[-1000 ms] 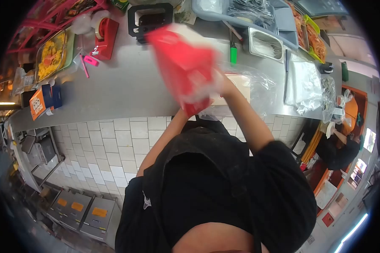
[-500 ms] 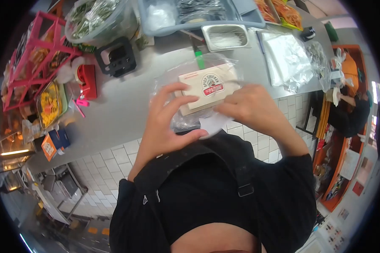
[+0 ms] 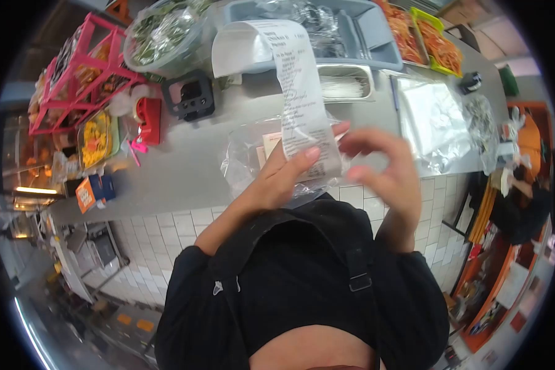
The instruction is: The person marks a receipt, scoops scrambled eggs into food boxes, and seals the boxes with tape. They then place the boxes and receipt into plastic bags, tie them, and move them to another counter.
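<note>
1. Receipt (image 3: pixel 301 98), long and printed, rose from the left hand (image 3: pixel 280 179) above the counter (image 3: pixel 179 163), its top end curling over to the left.
2. The left hand pinched it near the lower end, thumb pressed on the printed face.
3. The right hand (image 3: pixel 393 163), blurred, was just beside the paper's right edge, thumb and fingers spread; whether any fingertip touched it could not be told.
4. Partly hidden behind the receipt and left hand, 1 pale box (image 3: pixel 271 142) lay on or in a clear plastic bag (image 3: pixel 235 161); which of the 2 was unclear.
5. Beyond stood a metal tray (image 3: pixel 351 100) and a blue-grey tub (image 3: pixel 385 61).
6. Leftward, a red tape dispenser (image 3: pixel 148 123) stood near a black holder (image 3: pixel 201 103).
</note>
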`<action>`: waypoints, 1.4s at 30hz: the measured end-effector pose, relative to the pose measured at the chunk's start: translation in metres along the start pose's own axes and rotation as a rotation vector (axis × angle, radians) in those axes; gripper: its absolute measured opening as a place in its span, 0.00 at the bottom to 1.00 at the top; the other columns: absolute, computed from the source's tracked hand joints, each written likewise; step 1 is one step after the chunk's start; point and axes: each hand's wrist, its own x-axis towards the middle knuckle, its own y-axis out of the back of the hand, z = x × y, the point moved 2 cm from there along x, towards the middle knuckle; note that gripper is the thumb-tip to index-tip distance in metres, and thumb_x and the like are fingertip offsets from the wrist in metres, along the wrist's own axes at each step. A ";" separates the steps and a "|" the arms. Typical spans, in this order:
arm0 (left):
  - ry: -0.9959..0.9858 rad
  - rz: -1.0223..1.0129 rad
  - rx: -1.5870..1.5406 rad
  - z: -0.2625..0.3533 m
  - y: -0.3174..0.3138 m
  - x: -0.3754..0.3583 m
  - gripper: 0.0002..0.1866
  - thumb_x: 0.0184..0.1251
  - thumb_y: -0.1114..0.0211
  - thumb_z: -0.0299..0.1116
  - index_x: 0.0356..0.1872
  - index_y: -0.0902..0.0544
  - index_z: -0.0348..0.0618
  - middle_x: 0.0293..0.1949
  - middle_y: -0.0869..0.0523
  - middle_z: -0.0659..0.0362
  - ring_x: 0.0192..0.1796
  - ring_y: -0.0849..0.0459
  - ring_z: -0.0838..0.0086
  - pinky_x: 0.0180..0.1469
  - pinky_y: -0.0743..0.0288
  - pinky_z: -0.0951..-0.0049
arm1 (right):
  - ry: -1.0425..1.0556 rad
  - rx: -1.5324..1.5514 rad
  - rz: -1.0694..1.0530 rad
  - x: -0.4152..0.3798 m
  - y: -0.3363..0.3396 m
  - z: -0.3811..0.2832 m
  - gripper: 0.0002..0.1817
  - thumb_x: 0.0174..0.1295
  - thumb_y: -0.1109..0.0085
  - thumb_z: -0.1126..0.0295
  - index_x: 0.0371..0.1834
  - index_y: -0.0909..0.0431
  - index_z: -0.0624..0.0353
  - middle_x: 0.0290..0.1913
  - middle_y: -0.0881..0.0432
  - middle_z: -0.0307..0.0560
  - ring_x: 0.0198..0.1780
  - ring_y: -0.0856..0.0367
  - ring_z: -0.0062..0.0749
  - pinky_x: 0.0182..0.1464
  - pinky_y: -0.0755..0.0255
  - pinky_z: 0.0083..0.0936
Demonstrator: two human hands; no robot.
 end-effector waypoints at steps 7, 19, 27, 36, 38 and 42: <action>-0.202 0.237 -0.029 0.023 0.030 0.014 0.23 0.65 0.51 0.39 0.56 0.31 0.32 0.36 0.21 0.57 0.40 0.22 0.71 0.48 0.29 0.69 | -0.194 0.084 -0.282 0.001 -0.043 0.009 0.08 0.57 0.40 0.68 0.30 0.18 0.64 0.20 0.20 0.45 0.22 0.23 0.27 0.30 0.32 0.23; -0.303 1.047 0.940 -0.031 0.206 0.012 0.27 0.59 0.35 0.44 0.51 0.28 0.32 0.37 0.18 0.54 0.38 0.20 0.69 0.46 0.29 0.71 | -0.136 -0.766 0.247 -0.032 -0.061 0.113 0.36 0.49 0.33 0.62 0.62 0.37 0.55 0.64 0.39 0.58 0.58 0.31 0.47 0.54 0.32 0.33; 0.368 0.850 0.654 -0.067 0.111 -0.115 0.29 0.52 0.31 0.34 0.54 0.32 0.34 0.29 0.18 0.55 0.36 0.18 0.72 0.37 0.25 0.70 | -0.551 -0.051 0.265 -0.042 0.013 0.100 0.10 0.61 0.49 0.71 0.43 0.23 0.61 0.38 0.18 0.46 0.31 0.20 0.28 0.33 0.26 0.21; -0.208 0.349 0.838 -0.001 0.106 -0.123 0.62 0.25 0.18 0.50 0.66 0.42 0.36 0.43 0.19 0.51 0.51 0.21 0.60 0.59 0.34 0.62 | -0.271 -0.011 -0.325 -0.050 0.027 0.107 0.38 0.38 0.26 0.65 0.56 0.32 0.63 0.49 0.25 0.49 0.50 0.26 0.33 0.55 0.36 0.31; -0.180 0.433 1.062 -0.037 0.132 -0.117 0.64 0.22 0.18 0.53 0.66 0.42 0.35 0.52 0.24 0.47 0.57 0.26 0.58 0.62 0.39 0.59 | -0.154 -0.267 -0.141 -0.040 0.017 0.128 0.49 0.30 0.23 0.62 0.62 0.38 0.59 0.55 0.28 0.51 0.57 0.30 0.40 0.62 0.41 0.38; -0.301 0.217 1.216 -0.151 0.065 -0.056 0.44 0.31 0.23 0.43 0.57 0.30 0.39 0.50 0.23 0.51 0.53 0.25 0.57 0.57 0.36 0.55 | 0.357 -0.423 -0.419 -0.014 -0.065 0.177 0.47 0.30 0.23 0.56 0.57 0.35 0.57 0.58 0.31 0.51 0.62 0.35 0.45 0.65 0.48 0.45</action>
